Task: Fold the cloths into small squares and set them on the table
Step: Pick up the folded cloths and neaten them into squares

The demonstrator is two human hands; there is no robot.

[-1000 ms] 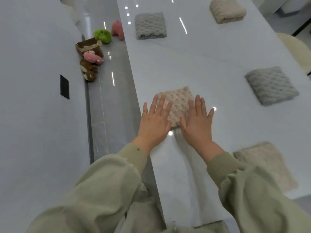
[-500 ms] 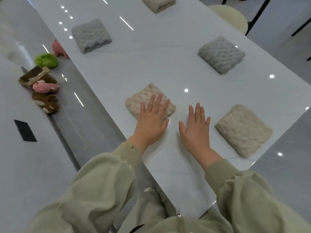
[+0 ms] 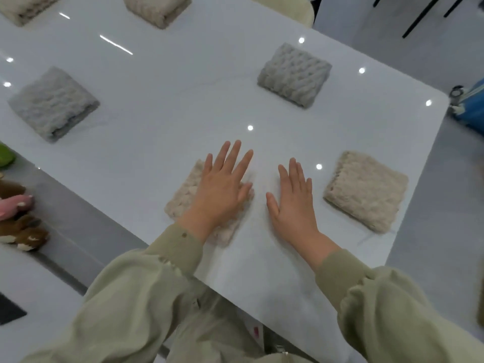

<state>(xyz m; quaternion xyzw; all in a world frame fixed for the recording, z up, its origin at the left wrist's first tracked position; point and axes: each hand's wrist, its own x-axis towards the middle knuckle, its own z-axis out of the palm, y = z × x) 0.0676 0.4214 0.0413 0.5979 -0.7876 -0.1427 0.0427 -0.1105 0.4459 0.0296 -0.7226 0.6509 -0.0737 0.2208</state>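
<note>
Several folded knobbly cloths lie on the white table. My left hand rests flat, fingers spread, on a folded beige cloth near the table's front edge and hides most of it. Beside it my right hand lies flat on the bare tabletop, holding nothing. To its right sits another folded beige cloth. Two folded grey cloths lie farther back, one at the left and one at the right. Two more beige cloths are at the far edge of view.
Plush toys and a green object lie on the grey floor strip left of the table. A pale chair seat stands beyond the far side. A blue bag sits at the right, past the table's corner.
My right hand has slid off the beige cloth onto the bare table to its right. My left hand stays on the cloth. The view has swung right, showing more of the table's right end.
</note>
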